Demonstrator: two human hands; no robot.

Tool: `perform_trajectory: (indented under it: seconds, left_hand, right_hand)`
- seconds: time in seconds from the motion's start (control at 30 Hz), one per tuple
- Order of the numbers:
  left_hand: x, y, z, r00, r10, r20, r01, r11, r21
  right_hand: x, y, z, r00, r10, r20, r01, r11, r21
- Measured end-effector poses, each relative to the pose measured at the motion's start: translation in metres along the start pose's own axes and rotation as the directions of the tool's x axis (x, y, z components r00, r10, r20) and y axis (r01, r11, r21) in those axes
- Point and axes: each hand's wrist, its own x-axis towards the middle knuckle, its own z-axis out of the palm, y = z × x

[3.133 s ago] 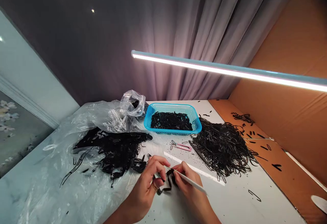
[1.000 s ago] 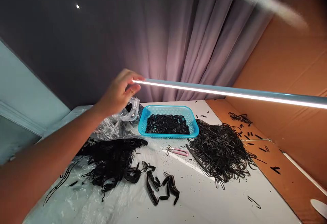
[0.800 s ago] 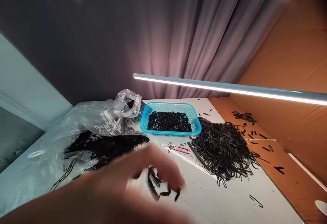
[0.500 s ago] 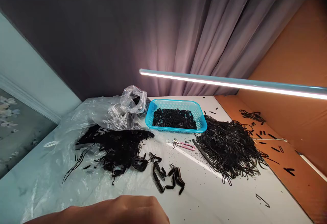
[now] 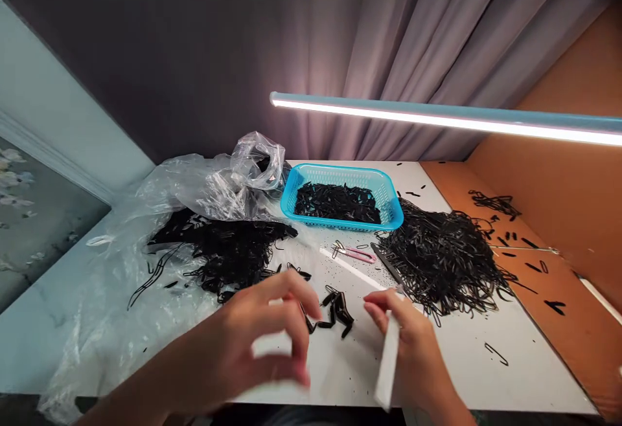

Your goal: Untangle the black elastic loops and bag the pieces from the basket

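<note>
My left hand (image 5: 247, 335) hovers over the near part of the table, fingers curved and apart with nothing between them; motion blurs it slightly. To its right, my right hand (image 5: 418, 342) is closed around a long white flat strip (image 5: 387, 374), which slants down toward the table's near edge; its exact kind is unclear. Between the hands lie several small black pieces with thin loops (image 5: 339, 313), partly hidden behind my left fingers. A tangled pile of black loops (image 5: 447, 261) is just beyond my right hand. A heap of black stringy material (image 5: 228, 251) sits behind my left hand.
A blue basket (image 5: 340, 223) holding black pieces stands at the back. Pink-handled snips (image 5: 359, 254) lie before it. Crumpled clear plastic (image 5: 214, 183) covers the left side. A lit tube lamp (image 5: 437, 118) hangs above, and brown board (image 5: 515, 238) borders the right.
My left hand has risen into fuller view from the bottom edge. My right hand has entered with the white strip. The camera has tilted down, so the table shows higher.
</note>
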Motion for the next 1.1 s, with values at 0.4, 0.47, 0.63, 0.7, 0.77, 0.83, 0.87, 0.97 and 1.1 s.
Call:
perform_trajectory:
  seconds: [0.4,0.47,0.63,0.7,0.77,0.83,0.87,0.97,1.1]
  left_hand:
    - [0.049,-0.071,0.074,0.986,-0.158,-0.054,0.162,0.983,0.087]
    - [0.057,-0.066,0.081,0.99,-0.137,-0.022,0.137,0.99,0.011]
    - [0.068,-0.066,0.088,0.946,-0.27,0.178,0.313,0.901,-0.3]
    - [0.067,-0.071,0.087,0.922,-0.318,0.22,0.385,0.805,-0.452]
    - [0.064,-0.075,0.086,0.907,-0.354,0.229,0.418,0.69,-0.59]
    - [0.06,-0.079,0.084,0.892,-0.374,0.253,0.438,0.584,-0.684]
    - [0.058,-0.08,0.083,0.887,-0.382,0.259,0.443,0.548,-0.71]
    - [0.054,-0.081,0.081,0.897,-0.389,0.209,0.403,0.532,-0.745]
    - [0.051,-0.078,0.079,0.907,-0.395,0.148,0.362,0.549,-0.753]
  right_hand:
    - [-0.003,-0.005,0.03,0.98,0.084,0.18,-0.102,0.99,0.095]
    - [0.002,-0.012,0.025,0.959,0.136,0.248,-0.211,0.927,0.309]
    - [0.012,-0.023,0.017,0.889,0.272,0.367,-0.451,0.653,0.609]
    - [0.015,-0.023,0.018,0.87,0.289,0.401,-0.492,0.572,0.656]
    - [0.016,-0.022,0.021,0.857,0.29,0.425,-0.515,0.509,0.69]
    - [0.016,-0.021,0.026,0.852,0.283,0.441,-0.524,0.447,0.725]
    - [0.015,-0.021,0.029,0.849,0.28,0.448,-0.528,0.414,0.742]
    - [0.014,-0.022,0.035,0.849,0.28,0.449,-0.525,0.35,0.775]
    - [0.014,-0.022,0.038,0.874,0.328,0.358,-0.48,0.478,0.736]
